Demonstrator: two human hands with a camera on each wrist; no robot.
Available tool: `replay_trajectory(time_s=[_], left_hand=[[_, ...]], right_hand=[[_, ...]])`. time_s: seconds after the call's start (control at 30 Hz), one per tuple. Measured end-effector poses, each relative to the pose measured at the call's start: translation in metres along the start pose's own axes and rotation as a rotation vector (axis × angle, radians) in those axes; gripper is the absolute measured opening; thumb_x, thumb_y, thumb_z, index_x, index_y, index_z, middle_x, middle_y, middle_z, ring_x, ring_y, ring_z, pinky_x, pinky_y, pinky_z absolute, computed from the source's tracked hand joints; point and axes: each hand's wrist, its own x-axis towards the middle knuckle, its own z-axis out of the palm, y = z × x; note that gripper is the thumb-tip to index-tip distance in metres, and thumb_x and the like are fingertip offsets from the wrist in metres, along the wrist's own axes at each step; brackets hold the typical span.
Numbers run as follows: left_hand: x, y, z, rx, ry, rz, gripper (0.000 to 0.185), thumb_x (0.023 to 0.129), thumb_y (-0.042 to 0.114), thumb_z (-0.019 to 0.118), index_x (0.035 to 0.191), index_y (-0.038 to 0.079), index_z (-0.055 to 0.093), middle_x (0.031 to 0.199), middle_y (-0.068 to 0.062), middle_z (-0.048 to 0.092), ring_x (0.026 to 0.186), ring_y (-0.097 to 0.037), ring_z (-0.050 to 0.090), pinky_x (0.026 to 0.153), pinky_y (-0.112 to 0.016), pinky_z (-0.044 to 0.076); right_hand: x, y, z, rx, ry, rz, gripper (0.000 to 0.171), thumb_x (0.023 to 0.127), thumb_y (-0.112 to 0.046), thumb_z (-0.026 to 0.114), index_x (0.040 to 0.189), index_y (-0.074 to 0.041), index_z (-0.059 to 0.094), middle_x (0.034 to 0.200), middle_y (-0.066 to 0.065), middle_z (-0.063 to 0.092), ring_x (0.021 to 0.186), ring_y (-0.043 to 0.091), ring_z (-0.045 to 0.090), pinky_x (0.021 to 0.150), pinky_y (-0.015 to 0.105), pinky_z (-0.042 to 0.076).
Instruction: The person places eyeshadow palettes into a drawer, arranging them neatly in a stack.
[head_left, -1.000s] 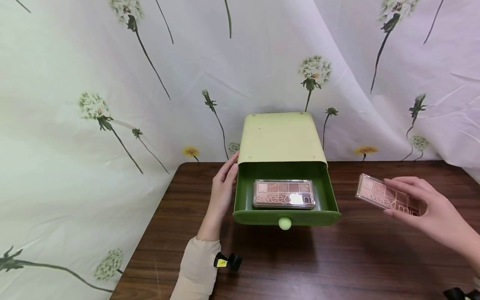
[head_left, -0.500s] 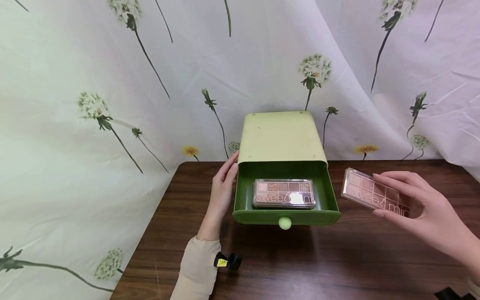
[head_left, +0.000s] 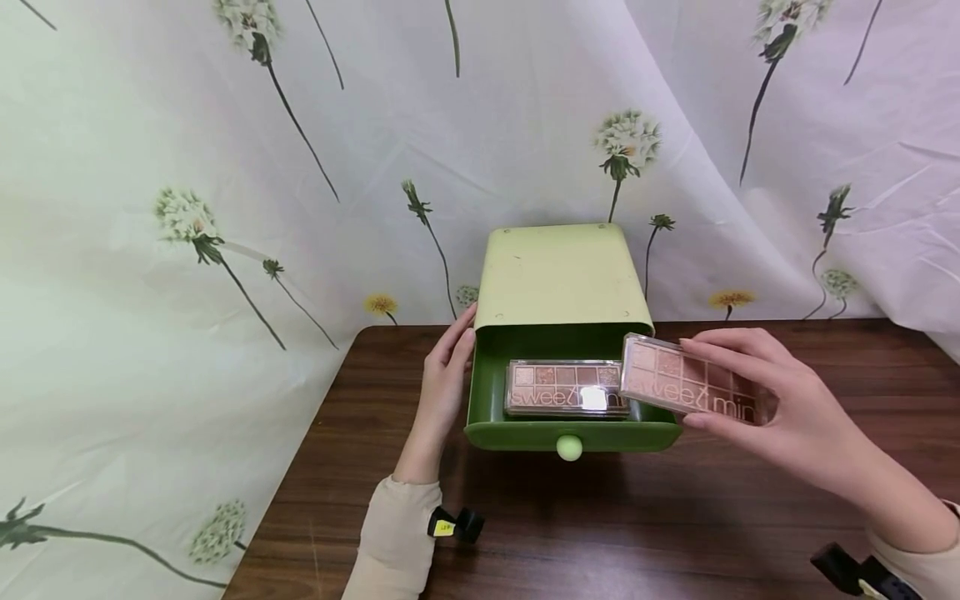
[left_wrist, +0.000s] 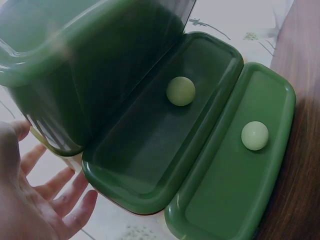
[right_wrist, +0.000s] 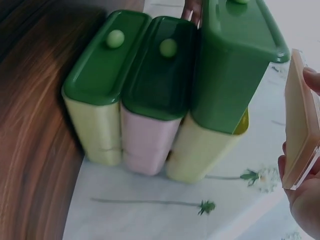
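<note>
An eyeshadow palette (head_left: 686, 379) with a clear lid is pinched between the thumb and fingers of my right hand (head_left: 795, 400). It is tilted and hangs over the right side of the pulled-out green drawer (head_left: 491, 392). Inside that drawer lies a similar palette (head_left: 555, 387); whether others are beneath it cannot be told. My left hand (head_left: 446, 375) rests against the left side of the pale yellow-green drawer box (head_left: 562, 275). In the left wrist view its fingers (left_wrist: 62, 192) are spread and only slightly bent.
Below the pulled-out drawer, the wrist views show two closed units with green fronts, a middle one (right_wrist: 159, 70) with a pink body and a bottom one (right_wrist: 102, 65) on the brown wooden table (head_left: 360, 417). A flower-printed cloth (head_left: 375, 125) hangs behind.
My right hand has carried the palette leftward, from beside the drawer to over its right edge. My left hand and the drawer have stayed in place.
</note>
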Motion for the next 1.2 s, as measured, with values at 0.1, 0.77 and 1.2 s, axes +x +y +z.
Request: replay_trajectory(time_s=[0.1,0.77,1.2], left_hand=[[-0.001,0.000,0.000,-0.002,0.004,-0.005,0.042,0.106,0.029,0.049,0.146,0.020,0.052,0.143,-0.002,0.054,0.120,-0.020,0.055,0.085,-0.031,0.049],[-0.001,0.000,-0.001,-0.008,0.005,-0.001,0.042,0.106,0.029,0.048,0.147,0.020,0.052,0.144,-0.002,0.053,0.122,-0.020,0.054,0.089,-0.038,0.049],[0.000,0.000,0.000,-0.005,0.005,-0.001,0.042,0.106,0.028,0.049,0.146,0.020,0.052,0.143,-0.002,0.054,0.121,-0.020,0.054,0.089,-0.044,0.047]], right_hand=[[0.007,-0.003,0.007,0.020,-0.013,-0.033,0.076,0.059,-0.005,0.093,0.130,-0.006,0.066,0.129,0.001,0.057,0.117,0.005,0.048,0.095,0.013,0.035],[0.051,-0.021,0.043,0.069,-0.180,0.020,0.061,0.075,-0.015,0.088,0.132,-0.015,0.065,0.128,-0.003,0.056,0.106,0.010,0.050,0.079,0.021,0.043],[0.068,-0.023,0.060,0.032,-0.368,0.131,0.058,0.078,-0.028,0.086,0.131,-0.012,0.066,0.126,-0.001,0.057,0.101,0.013,0.055,0.083,0.037,0.048]])
